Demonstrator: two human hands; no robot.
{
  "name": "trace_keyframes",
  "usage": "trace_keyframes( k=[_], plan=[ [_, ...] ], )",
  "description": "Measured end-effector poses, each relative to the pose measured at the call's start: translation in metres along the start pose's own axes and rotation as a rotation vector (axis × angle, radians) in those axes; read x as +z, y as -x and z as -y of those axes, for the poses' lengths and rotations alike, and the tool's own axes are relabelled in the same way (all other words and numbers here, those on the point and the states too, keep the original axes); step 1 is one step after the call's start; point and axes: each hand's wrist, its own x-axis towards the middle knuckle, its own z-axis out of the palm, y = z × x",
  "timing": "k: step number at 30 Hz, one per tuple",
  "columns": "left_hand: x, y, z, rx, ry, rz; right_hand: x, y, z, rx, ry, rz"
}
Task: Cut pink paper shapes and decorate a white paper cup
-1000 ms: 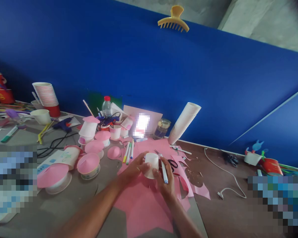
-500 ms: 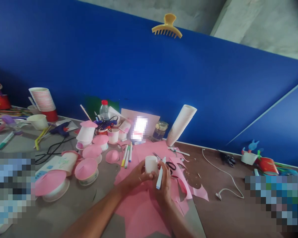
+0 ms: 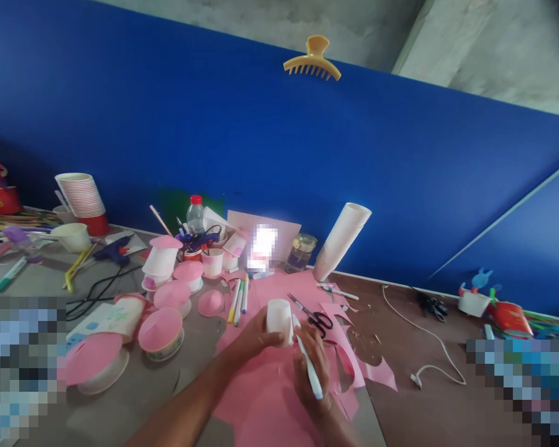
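Observation:
My left hand (image 3: 254,337) is wrapped round a small white paper cup (image 3: 279,319), held upside down over a sheet of pink paper (image 3: 270,391) on the table. My right hand (image 3: 313,372) grips a white marker (image 3: 309,366) with a blue end, its tip near the cup's lower rim. Black-handled scissors (image 3: 313,316) lie just beyond the cup on the pink paper. Coloured markers (image 3: 238,298) lie to the left of the cup.
Pink-topped paper cups (image 3: 161,323) stand at left. A leaning stack of white cups (image 3: 342,239), a jar (image 3: 300,251) and a water bottle (image 3: 195,214) line the blue wall. A glue gun (image 3: 112,249) and black cable lie at left, a white cable (image 3: 423,347) at right.
My left hand has turned the cup and set it lower on the pink paper. My right hand has dropped back with the marker, now angled down toward me.

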Motion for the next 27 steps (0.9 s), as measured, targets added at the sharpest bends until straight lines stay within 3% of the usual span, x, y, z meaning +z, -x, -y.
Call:
trace_keyframes(
  k=[6,12,27],
  plan=[
    [0.001,-0.001,-0.001,-0.029,0.020,0.015,0.002,-0.009,0.006,0.009,-0.077,0.028],
    [0.002,-0.001,0.001,-0.040,-0.080,-0.060,0.003,-0.015,0.008,-0.104,-0.050,0.020],
    [0.001,-0.004,0.006,0.031,-0.254,-0.129,0.007,-0.011,0.002,-0.077,-0.059,0.072]
  ],
)
